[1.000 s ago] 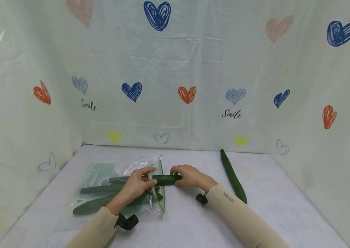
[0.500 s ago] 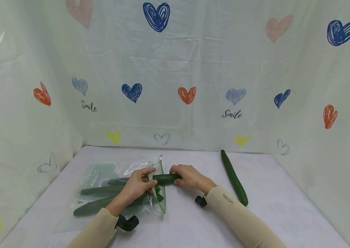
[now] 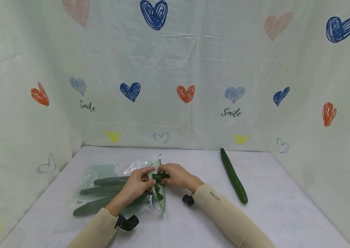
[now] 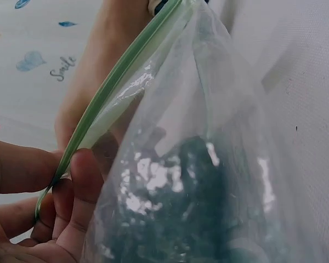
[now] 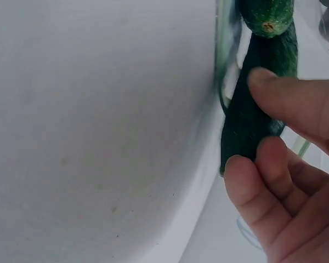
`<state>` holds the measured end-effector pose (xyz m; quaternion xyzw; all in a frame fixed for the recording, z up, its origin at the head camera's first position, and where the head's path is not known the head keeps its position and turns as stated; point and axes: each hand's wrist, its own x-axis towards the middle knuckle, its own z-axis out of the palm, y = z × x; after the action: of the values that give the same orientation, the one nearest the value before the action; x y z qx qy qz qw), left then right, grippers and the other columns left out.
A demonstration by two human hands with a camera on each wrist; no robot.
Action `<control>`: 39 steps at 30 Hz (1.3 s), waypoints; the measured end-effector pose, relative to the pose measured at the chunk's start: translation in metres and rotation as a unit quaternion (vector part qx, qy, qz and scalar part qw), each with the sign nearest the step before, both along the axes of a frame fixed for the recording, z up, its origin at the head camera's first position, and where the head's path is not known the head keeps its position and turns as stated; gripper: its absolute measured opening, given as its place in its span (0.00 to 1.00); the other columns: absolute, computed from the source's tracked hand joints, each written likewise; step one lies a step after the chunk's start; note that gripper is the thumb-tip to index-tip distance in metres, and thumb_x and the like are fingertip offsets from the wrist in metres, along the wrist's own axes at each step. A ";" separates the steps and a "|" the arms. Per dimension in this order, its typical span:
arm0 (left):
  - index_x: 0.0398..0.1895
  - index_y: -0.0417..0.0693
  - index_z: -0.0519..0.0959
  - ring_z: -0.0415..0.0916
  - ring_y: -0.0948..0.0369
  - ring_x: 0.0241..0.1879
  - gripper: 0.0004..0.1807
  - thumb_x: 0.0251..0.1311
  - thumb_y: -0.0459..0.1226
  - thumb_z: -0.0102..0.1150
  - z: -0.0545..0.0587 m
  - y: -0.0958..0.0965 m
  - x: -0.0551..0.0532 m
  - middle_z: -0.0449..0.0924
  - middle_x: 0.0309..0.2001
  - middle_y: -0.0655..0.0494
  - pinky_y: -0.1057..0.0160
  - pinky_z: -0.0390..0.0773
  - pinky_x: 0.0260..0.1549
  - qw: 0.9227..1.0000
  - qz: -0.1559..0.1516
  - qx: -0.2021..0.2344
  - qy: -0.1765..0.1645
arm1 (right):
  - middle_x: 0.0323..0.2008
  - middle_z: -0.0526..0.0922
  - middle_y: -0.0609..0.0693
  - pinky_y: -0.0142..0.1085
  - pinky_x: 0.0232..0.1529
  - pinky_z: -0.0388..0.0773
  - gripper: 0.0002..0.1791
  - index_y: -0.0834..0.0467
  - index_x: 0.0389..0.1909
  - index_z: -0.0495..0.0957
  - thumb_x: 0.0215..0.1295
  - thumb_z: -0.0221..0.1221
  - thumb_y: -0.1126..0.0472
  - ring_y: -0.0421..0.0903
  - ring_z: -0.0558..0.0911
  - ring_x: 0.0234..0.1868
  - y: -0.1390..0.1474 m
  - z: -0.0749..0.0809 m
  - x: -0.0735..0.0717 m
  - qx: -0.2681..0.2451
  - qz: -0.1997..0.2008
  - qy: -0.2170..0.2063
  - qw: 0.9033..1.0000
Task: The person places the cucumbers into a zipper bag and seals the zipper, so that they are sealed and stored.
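My left hand pinches the green-edged mouth of a clear zip bag between thumb and fingers, and the mouth stands open toward the right. My right hand grips the near end of a cucumber with thumb and fingertips. Most of that cucumber lies inside the bag, partly hidden behind the left hand. Below it in the head view, a middle cucumber and a lower cucumber lie side by side in the bag. Their right ends show near the bag's mouth.
One loose cucumber lies on the white tabletop, to the right of the right hand. A curtain printed with hearts hangs behind the table and along both sides.
My right hand has moved left, sliding the cucumber deeper into the bag; less of it sticks out. The left hand keeps its place at the bag's mouth.
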<state>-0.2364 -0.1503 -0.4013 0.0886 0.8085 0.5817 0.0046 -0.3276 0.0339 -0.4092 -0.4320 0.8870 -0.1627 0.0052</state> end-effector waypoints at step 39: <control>0.64 0.35 0.69 0.76 0.50 0.20 0.29 0.58 0.26 0.60 -0.002 -0.003 -0.002 0.69 0.17 0.50 0.58 0.81 0.25 1.000 0.021 -0.007 -0.002 | 0.41 0.81 0.43 0.26 0.41 0.75 0.13 0.56 0.45 0.80 0.59 0.65 0.66 0.38 0.78 0.40 -0.009 -0.003 -0.006 -0.034 0.044 -0.050 0.997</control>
<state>-0.2386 -0.1538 -0.4032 0.0705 0.8142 0.5763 -0.0057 -0.3334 0.0247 -0.4118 -0.4621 0.8597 -0.2134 0.0420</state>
